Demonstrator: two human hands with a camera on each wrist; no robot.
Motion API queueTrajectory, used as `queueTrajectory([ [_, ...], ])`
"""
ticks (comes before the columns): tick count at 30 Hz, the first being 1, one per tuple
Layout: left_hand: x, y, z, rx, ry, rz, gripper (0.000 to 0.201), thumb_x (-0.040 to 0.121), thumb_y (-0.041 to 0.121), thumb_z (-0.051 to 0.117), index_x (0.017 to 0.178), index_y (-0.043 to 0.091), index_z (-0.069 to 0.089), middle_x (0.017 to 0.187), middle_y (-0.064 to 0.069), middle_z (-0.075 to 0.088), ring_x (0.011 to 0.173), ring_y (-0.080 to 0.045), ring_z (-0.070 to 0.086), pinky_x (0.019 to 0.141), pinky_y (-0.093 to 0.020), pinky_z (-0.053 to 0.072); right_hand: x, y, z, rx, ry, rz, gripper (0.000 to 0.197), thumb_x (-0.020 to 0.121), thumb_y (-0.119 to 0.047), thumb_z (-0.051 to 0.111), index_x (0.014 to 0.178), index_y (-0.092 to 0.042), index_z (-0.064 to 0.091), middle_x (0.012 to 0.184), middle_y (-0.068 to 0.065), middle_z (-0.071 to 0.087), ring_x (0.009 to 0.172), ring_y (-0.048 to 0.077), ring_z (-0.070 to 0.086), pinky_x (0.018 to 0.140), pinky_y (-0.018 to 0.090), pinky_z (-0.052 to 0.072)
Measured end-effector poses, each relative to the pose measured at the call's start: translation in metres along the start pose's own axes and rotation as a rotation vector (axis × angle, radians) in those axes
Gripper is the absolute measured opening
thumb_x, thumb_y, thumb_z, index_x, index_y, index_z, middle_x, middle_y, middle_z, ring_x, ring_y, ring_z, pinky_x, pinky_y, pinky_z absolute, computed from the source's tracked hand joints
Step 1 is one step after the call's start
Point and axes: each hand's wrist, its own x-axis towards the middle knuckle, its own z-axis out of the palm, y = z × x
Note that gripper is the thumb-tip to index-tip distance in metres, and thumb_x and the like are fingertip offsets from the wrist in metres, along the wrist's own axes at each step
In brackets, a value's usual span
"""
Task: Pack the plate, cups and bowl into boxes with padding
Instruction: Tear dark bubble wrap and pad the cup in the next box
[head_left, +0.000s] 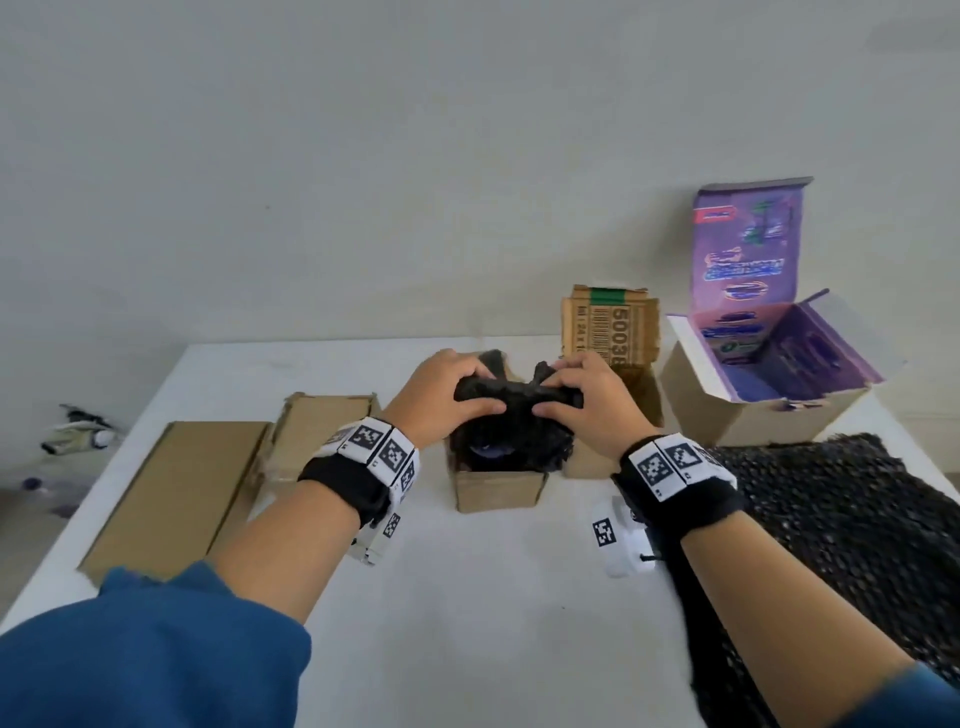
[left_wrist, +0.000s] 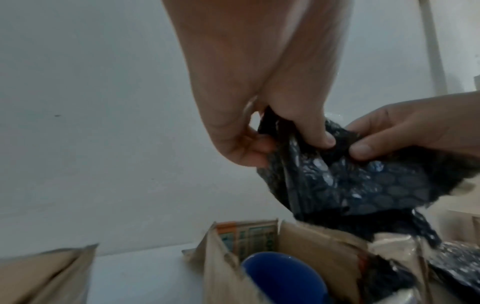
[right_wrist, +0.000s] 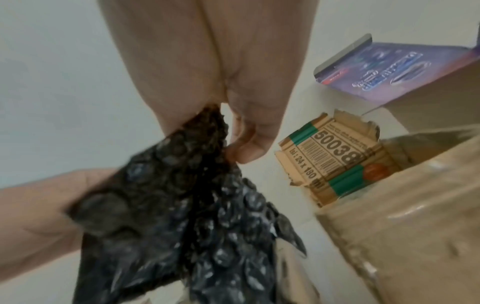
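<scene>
Both hands hold a wad of black bubble wrap (head_left: 511, 395) just above a small open cardboard box (head_left: 498, 488) at the table's middle. My left hand (head_left: 449, 389) grips its left end, thumb underneath. My right hand (head_left: 579, 397) pinches its right end. In the left wrist view the black bubble wrap (left_wrist: 350, 185) hangs over the box, where a blue cup (left_wrist: 283, 275) stands inside. In the right wrist view the bubble wrap (right_wrist: 182, 205) fills the lower middle. More black wrap lines the box around the cup.
A flat closed cardboard box (head_left: 176, 493) and another brown box (head_left: 322, 436) lie at left. A printed carton (head_left: 610, 322) stands behind the small box. An open purple-lined box (head_left: 769, 374) sits at back right. A large black bubble wrap sheet (head_left: 841, 545) covers the table's right side.
</scene>
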Motion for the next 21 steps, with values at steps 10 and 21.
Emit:
queueTrajectory([
  [10,-0.008,-0.025,0.009,-0.206,0.214,-0.043,0.031,0.087,0.027,0.066,0.100,0.012,0.042,0.082,0.007,0.053,0.069,-0.002,0.052,0.060,-0.010,0.040,0.022,-0.035,0.045,0.100,0.351,0.198,0.026,0.082,-0.021,0.070,0.089,-0.014,0.046,0.079,-0.002,0.051,0.077,0.017,0.052,0.065,0.025,0.042],
  [21,-0.006,-0.045,0.022,-0.443,0.077,-0.098,0.035,0.081,0.030,0.072,0.104,0.018,0.049,0.107,0.001,0.055,0.100,-0.012,0.053,0.085,-0.023,0.045,0.013,-0.046,0.053,0.797,-0.059,0.298,0.034,0.101,-0.026,0.037,0.108,-0.007,0.065,0.109,0.011,0.065,0.104,0.018,0.062,0.094,0.034,0.052],
])
